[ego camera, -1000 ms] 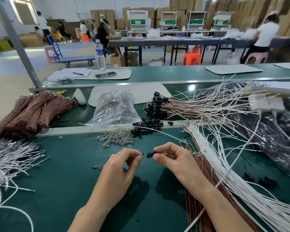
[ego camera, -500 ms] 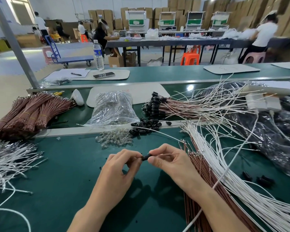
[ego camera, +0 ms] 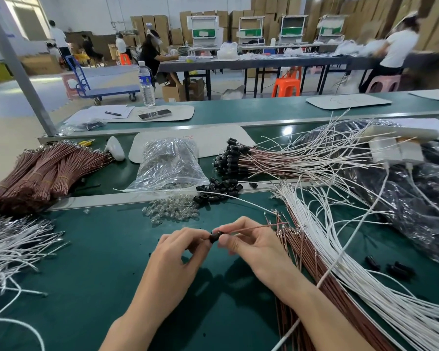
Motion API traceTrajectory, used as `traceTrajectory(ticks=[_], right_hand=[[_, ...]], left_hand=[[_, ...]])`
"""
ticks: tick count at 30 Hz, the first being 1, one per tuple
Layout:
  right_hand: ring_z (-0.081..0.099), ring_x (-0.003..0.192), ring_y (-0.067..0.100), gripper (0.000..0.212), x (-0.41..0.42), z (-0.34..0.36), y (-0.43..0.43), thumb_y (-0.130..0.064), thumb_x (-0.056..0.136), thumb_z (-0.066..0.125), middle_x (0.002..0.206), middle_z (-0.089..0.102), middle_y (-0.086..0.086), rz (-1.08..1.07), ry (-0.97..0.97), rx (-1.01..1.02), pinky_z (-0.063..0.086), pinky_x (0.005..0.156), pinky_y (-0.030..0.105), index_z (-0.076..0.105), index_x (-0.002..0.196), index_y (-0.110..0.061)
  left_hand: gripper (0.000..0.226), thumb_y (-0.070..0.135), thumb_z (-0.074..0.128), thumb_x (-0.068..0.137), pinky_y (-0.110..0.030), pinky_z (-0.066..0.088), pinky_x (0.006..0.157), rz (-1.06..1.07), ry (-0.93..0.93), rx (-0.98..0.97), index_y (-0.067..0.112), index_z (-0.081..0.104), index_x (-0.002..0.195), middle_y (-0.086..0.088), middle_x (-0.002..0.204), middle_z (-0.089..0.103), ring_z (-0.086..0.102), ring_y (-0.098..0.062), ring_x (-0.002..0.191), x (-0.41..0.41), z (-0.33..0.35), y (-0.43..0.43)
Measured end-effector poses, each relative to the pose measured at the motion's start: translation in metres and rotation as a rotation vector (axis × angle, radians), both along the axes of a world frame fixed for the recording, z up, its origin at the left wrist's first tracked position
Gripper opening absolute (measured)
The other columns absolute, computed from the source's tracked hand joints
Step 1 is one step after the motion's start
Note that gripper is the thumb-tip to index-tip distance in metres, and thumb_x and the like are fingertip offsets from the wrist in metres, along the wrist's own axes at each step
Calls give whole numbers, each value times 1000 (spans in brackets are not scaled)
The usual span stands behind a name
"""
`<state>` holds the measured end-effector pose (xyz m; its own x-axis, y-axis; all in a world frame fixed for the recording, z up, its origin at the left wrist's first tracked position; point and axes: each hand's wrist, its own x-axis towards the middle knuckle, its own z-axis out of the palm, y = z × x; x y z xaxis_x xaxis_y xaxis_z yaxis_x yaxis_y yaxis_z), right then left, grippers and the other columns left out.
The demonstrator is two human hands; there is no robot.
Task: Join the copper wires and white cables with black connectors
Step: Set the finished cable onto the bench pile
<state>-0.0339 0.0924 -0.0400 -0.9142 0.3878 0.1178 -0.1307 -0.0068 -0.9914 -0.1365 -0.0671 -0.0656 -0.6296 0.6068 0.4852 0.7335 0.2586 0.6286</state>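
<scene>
Both hands meet low at centre, above the green bench (ego camera: pixel 86 274). Left hand (ego camera: pixel 178 254): fingers curled, tips pinching the near end of a black connector (ego camera: pixel 216 236). Right hand (ego camera: pixel 254 244): thumb and forefinger pinch the same connector from the other side. A copper wire (ego camera: pixel 254 227) leaves the connector toward 3 o'clock, passing over the right fingers. Whether a white cable is also seated in it, cannot tell.

- 12 o'clock, near: heap of small clear glass bulbs (ego camera: pixel 173 211); just past it, loose black connectors (ego camera: pixel 218 191) against the metal rail.
- 12 o'clock, farther: clear plastic bag (ego camera: pixel 167 165).
- 1 o'clock: pile of finished leads (ego camera: pixel 231 158), connector ends bunched, wires fanning right.
- 3 to 5 o'clock: loose copper wires (ego camera: pixel 312 264) under the right forearm, white cables (ego camera: pixel 340 249) lying over them.
- 3 o'clock, well apart: a few stray connectors (ego camera: pixel 395 268); beyond them, black plastic sheeting (ego camera: pixel 403 198).
- 10 o'clock: tied copper bundles (ego camera: pixel 41 173).
- 9 o'clock: more white cable (ego camera: pixel 13 244), tangled.
</scene>
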Motion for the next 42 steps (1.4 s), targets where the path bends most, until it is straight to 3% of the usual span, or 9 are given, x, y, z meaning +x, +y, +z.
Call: traceTrajectory(ticks=[4,8,13,19,22,25,32,36,42], right_hand=[[74,94,20,18,2,3,10,-27,80,72,105,78,3,-66,72,-95,56,73,23,68,94,-16],[73,88,22,16,12,12,42,-21,82,70,108,75,9,-247,201,-424,58,70,27,70,98,-17],[71,83,15,16,33,16,76,-22,85,68,99,72,1,-381,356,-785,60,69,26,66,101,-18],[72,84,15,17,34,16,78,-23,85,70,98,73,0,-335,361,-849,59,69,27,68,102,-21],[72,83,14,16,32,16,76,-22,86,70,101,74,0,-312,346,-850,58,69,27,70,102,-23],[72,81,16,14,32,15,76,-21,86,71,101,75,1,-302,358,-877,59,68,28,72,99,-23],[73,84,22,12,26,19,61,-14,85,68,95,74,9,-198,361,-899,62,75,32,73,95,-17],[73,86,24,15,19,21,48,-11,85,64,95,74,10,-148,320,-862,62,81,34,68,99,-15],[72,83,25,17,13,16,41,-10,84,64,92,72,11,-176,267,-830,60,83,35,66,101,-13]], left_hand=[[18,58,46,100,-25,48,82,48,-61,33,49,58,110,28,107,63,60,-5,106,0,2,2],[22,48,46,102,-28,46,90,68,26,0,37,59,115,27,107,59,55,-1,109,-4,15,25],[37,40,43,106,-37,38,107,22,262,-362,25,56,137,8,132,62,48,-17,125,-25,40,89],[35,38,38,108,-36,31,107,-32,637,-714,31,53,139,10,138,58,46,-21,129,-50,30,136],[23,35,43,107,-35,30,102,-5,710,-674,30,63,115,9,115,66,50,-21,112,-52,27,142],[20,29,46,106,-36,32,103,-9,709,-622,23,64,112,6,113,69,56,-21,109,-51,28,140],[22,25,55,102,-35,44,98,142,399,-169,11,67,114,-5,111,72,70,-21,86,-60,79,86],[11,38,56,98,-32,52,63,148,221,107,29,61,104,13,93,62,59,-7,68,-31,75,44],[6,43,59,91,-17,40,56,68,-7,181,42,57,97,13,80,60,49,-11,58,12,11,24]])
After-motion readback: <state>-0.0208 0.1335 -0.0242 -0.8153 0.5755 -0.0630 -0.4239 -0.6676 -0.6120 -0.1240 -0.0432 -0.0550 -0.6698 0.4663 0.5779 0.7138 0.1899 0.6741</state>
